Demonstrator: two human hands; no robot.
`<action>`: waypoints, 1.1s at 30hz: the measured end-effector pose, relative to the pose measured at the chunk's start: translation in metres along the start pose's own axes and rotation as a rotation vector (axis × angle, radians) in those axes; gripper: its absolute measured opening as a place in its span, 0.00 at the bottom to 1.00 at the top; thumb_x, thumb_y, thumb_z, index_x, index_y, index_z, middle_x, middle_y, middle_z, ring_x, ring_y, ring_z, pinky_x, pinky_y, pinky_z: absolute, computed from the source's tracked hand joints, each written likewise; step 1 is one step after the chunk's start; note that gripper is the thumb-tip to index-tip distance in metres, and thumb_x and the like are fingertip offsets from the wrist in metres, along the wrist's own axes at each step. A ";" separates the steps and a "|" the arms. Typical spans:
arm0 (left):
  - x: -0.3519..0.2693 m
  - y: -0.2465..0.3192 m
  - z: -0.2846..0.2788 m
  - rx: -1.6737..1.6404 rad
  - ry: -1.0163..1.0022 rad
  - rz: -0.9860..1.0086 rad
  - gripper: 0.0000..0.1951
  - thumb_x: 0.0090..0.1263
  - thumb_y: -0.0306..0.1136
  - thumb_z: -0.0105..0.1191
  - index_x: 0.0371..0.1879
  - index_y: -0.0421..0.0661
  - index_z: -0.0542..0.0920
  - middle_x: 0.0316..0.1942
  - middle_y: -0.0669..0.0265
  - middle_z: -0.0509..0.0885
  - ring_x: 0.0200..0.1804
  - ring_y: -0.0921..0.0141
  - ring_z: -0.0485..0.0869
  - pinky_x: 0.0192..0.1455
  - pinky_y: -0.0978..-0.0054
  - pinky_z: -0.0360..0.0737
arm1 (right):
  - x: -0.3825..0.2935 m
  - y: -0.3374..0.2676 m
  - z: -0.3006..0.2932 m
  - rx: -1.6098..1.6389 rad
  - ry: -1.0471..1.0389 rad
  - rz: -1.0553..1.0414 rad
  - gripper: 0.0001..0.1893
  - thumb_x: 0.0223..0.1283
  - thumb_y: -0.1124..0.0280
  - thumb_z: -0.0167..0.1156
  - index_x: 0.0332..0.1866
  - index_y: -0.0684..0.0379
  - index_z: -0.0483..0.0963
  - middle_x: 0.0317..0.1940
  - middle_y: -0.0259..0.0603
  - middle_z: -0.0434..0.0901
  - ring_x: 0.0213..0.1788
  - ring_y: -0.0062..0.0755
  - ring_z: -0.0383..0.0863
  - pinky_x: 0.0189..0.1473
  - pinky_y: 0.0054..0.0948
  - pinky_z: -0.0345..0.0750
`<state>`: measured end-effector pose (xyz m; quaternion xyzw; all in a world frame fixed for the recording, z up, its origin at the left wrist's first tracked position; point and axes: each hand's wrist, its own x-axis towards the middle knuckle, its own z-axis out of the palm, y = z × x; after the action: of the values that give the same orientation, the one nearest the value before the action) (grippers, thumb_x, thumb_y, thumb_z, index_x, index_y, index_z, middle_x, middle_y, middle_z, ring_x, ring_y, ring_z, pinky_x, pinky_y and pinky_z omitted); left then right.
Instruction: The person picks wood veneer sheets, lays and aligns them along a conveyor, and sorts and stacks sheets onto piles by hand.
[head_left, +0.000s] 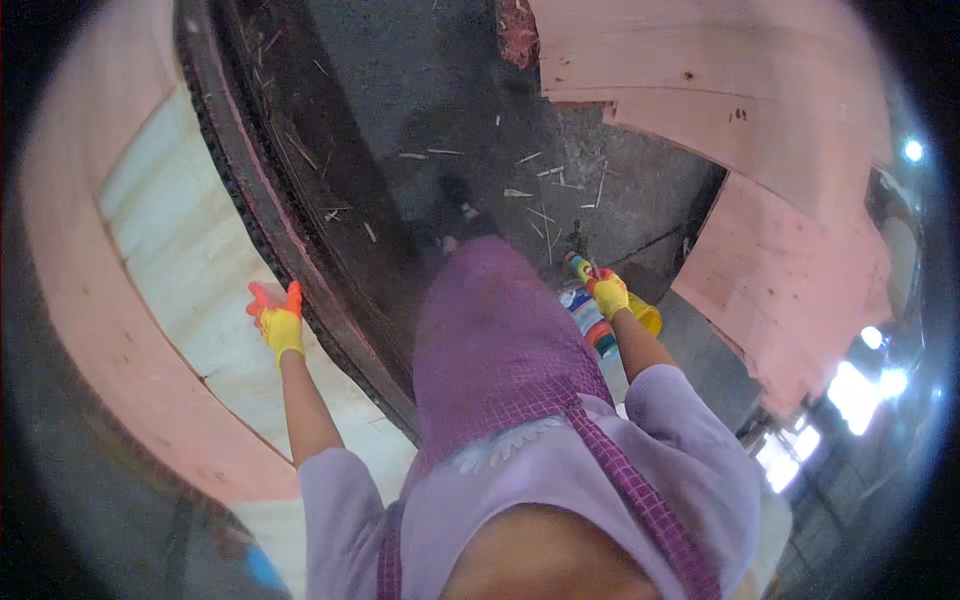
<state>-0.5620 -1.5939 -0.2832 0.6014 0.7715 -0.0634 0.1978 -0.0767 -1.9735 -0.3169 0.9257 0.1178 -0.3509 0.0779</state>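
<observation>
My left hand (279, 313), in a yellow glove with orange fingers, rests with its fingers apart at the edge of a pale wood veneer sheet (187, 202), beside a long dark rail (300, 225). On the other side, my right hand (609, 291), gloved alike, has its fingers closed around a slim thing with a yellow and teal end (579, 264); its kind is unclear. Just below and beside this hand are a container with a blue, red and green wrapper (589, 319) and a yellow cylindrical container (646, 315).
Pinkish veneer sheets (795, 270) with ragged edges lie at the right. More pinkish sheet (82, 300) borders the pale one at the far left. Thin wood splinters (517, 193) are scattered over the dark floor (450, 82). A reddish rough block (517, 34) stands at the top.
</observation>
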 end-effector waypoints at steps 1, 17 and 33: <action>0.000 0.015 -0.006 0.157 -0.112 -0.178 0.44 0.58 0.59 0.57 0.71 0.53 0.55 0.64 0.38 0.63 0.63 0.44 0.67 0.64 0.60 0.66 | 0.001 -0.010 0.002 -0.019 -0.003 -0.028 0.26 0.48 0.56 0.58 0.54 0.56 0.74 0.43 0.54 0.80 0.49 0.50 0.79 0.51 0.40 0.74; 0.010 -0.038 0.028 -0.045 0.107 -0.021 0.41 0.59 0.50 0.60 0.71 0.59 0.56 0.68 0.38 0.55 0.67 0.43 0.59 0.67 0.55 0.62 | 0.064 -0.189 0.017 -0.192 -0.119 -0.788 0.17 0.53 0.60 0.58 0.49 0.50 0.76 0.39 0.48 0.82 0.44 0.50 0.80 0.46 0.42 0.75; 0.010 -0.044 0.023 -0.160 0.046 -0.142 0.38 0.57 0.37 0.61 0.69 0.64 0.59 0.71 0.44 0.49 0.70 0.43 0.52 0.69 0.53 0.58 | 0.121 -0.284 -0.095 -0.346 -0.076 -0.623 0.20 0.46 0.61 0.57 0.48 0.54 0.76 0.44 0.50 0.80 0.50 0.49 0.79 0.52 0.41 0.74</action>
<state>-0.6006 -1.6042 -0.3141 0.5287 0.8191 -0.0016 0.2226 -0.0062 -1.6595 -0.3445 0.8048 0.4489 -0.3668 0.1274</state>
